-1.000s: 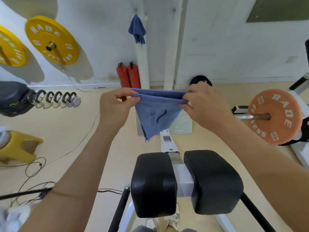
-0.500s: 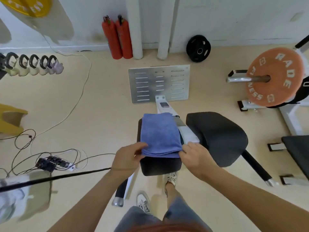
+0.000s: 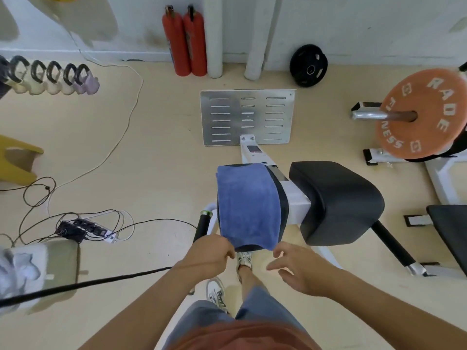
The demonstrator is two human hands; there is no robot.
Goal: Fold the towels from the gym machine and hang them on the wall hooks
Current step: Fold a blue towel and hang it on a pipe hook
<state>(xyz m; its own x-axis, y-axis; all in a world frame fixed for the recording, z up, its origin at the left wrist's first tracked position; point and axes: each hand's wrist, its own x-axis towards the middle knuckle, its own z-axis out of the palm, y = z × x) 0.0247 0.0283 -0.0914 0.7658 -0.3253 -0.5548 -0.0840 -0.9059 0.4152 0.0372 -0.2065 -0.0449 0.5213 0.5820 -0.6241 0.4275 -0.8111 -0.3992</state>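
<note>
folded blue towel (image 3: 246,205) draped over left black pad (image 3: 281,198), left hand (image 3: 211,253) curled at its near left corner, contact unclear, right hand (image 3: 302,267) open, empty, just beside near edge

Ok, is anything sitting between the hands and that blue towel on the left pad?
Nothing visible. The blue towel lies draped over the left pad. The left hand is at its near edge and the right hand hovers open just short of the near corner, with only open air between.
</note>
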